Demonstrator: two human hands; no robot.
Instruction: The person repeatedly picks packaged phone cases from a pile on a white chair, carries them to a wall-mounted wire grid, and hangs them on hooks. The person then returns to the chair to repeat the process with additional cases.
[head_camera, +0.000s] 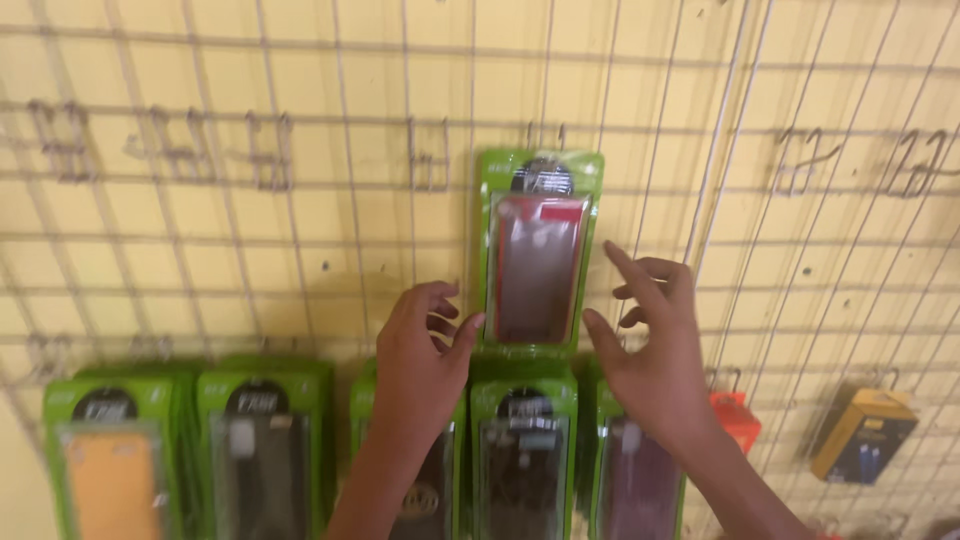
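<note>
Hanging on the wire grid (200, 230), a green pack (538, 250) sits between both hands. Left hand (420, 365) and right hand (655, 345) hover beside it, fingers spread, holding nothing.

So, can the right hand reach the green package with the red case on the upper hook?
Probably yes: the right hand is open just beside the green package, with nothing between them.
</note>
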